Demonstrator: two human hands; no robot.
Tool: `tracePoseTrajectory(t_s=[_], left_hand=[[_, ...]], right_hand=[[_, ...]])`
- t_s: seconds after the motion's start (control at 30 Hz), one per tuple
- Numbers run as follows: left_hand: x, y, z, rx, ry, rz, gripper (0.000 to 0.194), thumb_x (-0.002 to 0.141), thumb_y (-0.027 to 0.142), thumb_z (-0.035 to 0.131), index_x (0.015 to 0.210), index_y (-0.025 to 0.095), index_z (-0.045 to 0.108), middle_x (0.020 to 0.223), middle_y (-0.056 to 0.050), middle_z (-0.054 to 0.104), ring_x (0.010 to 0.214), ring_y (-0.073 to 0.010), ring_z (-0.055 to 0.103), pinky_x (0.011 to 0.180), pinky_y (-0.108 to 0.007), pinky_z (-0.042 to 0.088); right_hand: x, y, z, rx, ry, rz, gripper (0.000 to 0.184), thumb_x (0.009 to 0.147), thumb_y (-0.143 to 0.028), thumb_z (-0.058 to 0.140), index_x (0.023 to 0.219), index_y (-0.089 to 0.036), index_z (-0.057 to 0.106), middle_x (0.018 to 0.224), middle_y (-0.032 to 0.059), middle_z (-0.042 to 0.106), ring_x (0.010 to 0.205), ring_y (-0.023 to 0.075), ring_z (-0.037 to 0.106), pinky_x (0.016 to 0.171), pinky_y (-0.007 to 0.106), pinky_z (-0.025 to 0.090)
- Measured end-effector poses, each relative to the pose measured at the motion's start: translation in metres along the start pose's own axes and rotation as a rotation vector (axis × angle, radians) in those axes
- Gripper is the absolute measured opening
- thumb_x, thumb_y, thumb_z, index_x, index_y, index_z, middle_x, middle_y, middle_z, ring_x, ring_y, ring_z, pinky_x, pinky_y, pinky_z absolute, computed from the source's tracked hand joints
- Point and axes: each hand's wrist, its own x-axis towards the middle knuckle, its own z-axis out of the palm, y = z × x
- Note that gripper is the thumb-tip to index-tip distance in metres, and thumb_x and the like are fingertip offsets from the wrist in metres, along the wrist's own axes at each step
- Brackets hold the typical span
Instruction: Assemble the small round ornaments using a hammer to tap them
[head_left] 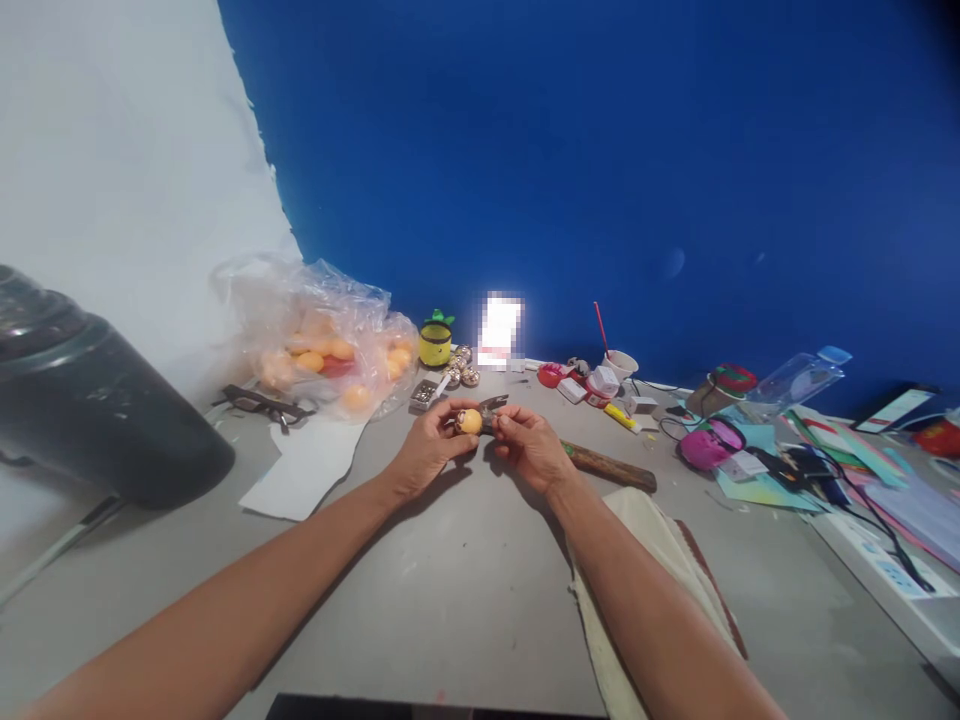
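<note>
My left hand [431, 443] grips a small orange ball [470, 422] between thumb and fingers, with a pale, uneven patch on its upper left side. Close by on the right, my right hand [532, 445] is closed in a pinch at thumb and fingertips; what lies in it is too small to make out. Behind the hands rests a claw hammer, its metal head [493, 403] partly covered by them and its wooden handle [611, 468] pointing right. Just beyond my left hand sit a small open box [425, 394] of shiny bits and several gold-patterned balls [469, 377].
A clear plastic bag [322, 320] of orange balls stands back left, near white paper [300, 470] and a large dark bottle [112, 400]. A cream cloth [637, 560] lies under my right forearm. Cup [621, 362], yellow tube [621, 417], pink pouch [709, 445] and papers crowd the right.
</note>
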Motion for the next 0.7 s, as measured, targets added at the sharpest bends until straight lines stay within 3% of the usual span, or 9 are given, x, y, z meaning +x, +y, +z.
tracePoseTrajectory(t_s=[0.13,0.33,0.5,0.7], left_hand=[[-0.002,0.0008,0.0017,0.184,0.032,0.105,0.045,0.076,0.028,0.083,0.117,0.018,0.067,0.093,-0.004,0.07,0.076,-0.0156,0.065,0.071,-0.03,0.054],[-0.0034,0.0007,0.0007,0.503,0.139,0.298,0.045,0.072,0.021,0.081,0.116,0.021,0.07,0.116,-0.007,0.069,0.104,-0.0234,0.066,0.096,-0.038,0.052],[-0.0019,-0.0038,-0.002,0.536,0.138,0.288,0.032,0.076,0.022,0.077,0.104,0.021,0.064,0.101,-0.003,0.068,0.092,-0.0205,0.065,0.09,-0.036,0.052],[-0.0016,-0.0046,-0.002,0.553,0.075,0.326,0.033,0.081,0.022,0.07,0.114,0.02,0.065,0.107,-0.005,0.07,0.094,-0.0204,0.066,0.088,-0.035,0.054]], right_hand=[[-0.0001,-0.0006,0.0004,-0.001,0.005,-0.001,0.04,0.056,-0.036,0.101,0.079,-0.02,0.073,0.074,0.0003,0.067,0.061,0.0106,0.052,0.049,0.02,0.041],[-0.0022,-0.0022,0.0017,-0.018,-0.014,-0.002,0.04,0.057,-0.038,0.1,0.077,-0.02,0.071,0.072,0.0001,0.066,0.061,0.0106,0.052,0.049,0.02,0.041],[-0.0032,-0.0011,0.0019,-0.046,-0.015,-0.002,0.04,0.057,-0.039,0.1,0.076,-0.02,0.071,0.074,0.0008,0.069,0.061,0.0108,0.052,0.049,0.021,0.042],[-0.0031,-0.0006,0.0014,-0.056,-0.049,0.02,0.037,0.056,-0.037,0.101,0.074,-0.019,0.073,0.072,0.0006,0.069,0.059,0.0095,0.051,0.049,0.02,0.042]])
